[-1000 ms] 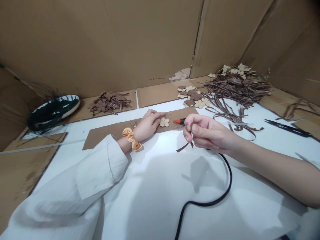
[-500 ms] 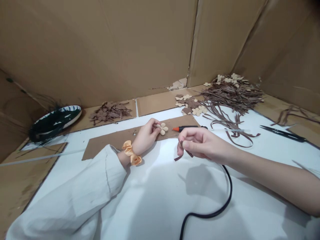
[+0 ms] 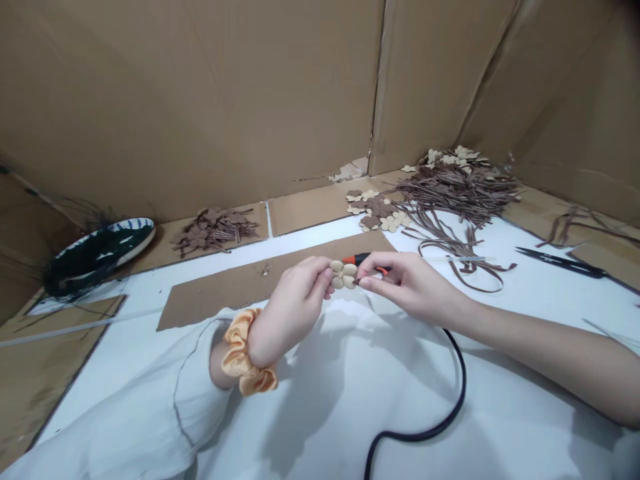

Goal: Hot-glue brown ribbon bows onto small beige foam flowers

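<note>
Cream flower (image 3: 343, 274), pinched in both hands (image 3: 295, 300) (image 3: 415, 283), white tabletop (image 3: 410, 373) below, brown cardboard walls (image 3: 225, 100) around

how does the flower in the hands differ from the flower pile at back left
The held flower is cream; the flower pile is brown. The held flower is single, between the left hand and right hand; the flower pile is many pieces heaped on cardboard. Both show rounded petals.
</note>
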The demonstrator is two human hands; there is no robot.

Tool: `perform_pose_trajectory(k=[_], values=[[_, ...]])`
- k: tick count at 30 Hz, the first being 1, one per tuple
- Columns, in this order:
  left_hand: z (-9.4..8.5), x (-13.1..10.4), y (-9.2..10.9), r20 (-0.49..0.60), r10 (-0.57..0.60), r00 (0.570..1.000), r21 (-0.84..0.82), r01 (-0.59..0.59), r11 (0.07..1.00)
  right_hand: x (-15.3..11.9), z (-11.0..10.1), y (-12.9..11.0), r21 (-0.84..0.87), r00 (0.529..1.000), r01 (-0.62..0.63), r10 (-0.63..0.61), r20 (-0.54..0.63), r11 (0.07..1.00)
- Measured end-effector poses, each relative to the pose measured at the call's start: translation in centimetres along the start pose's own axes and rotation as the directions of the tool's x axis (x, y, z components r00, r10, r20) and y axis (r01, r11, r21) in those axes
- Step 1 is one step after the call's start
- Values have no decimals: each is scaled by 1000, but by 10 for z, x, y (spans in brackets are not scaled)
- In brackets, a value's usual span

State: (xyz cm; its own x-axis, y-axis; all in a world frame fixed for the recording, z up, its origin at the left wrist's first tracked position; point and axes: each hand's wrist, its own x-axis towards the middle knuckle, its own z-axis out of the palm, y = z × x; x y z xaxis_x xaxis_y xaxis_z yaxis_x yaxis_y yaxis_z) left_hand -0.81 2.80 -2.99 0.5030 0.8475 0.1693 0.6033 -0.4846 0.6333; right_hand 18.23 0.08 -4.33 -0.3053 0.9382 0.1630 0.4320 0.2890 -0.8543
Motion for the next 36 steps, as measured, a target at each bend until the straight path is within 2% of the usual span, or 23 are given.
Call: perform_pose_trajectory(k=[6, 14, 17, 23, 36], values=[[-3, -2, 6, 10, -62, 998, -9, 62, 998, -6, -1, -6, -81, 997, 61, -63, -33, 995], [-5, -6, 9, 90, -148, 985, -205, 164, 965, -5, 2, -6, -131, 998, 56, -60, -30, 990], [-4, -7, 9, 103, -167, 980, -226, 187, 956, -6, 2, -5, -186, 994, 94, -104, -42, 978], [-2, -9, 9, 100, -167, 981, -182, 183, 966, -6, 3, -2, -329, 977, 184, -208, -40, 926], [3, -15, 11, 24, -99, 995, -78, 101, 992, -9, 4, 0, -379, 958, 242, -282, -54, 893]])
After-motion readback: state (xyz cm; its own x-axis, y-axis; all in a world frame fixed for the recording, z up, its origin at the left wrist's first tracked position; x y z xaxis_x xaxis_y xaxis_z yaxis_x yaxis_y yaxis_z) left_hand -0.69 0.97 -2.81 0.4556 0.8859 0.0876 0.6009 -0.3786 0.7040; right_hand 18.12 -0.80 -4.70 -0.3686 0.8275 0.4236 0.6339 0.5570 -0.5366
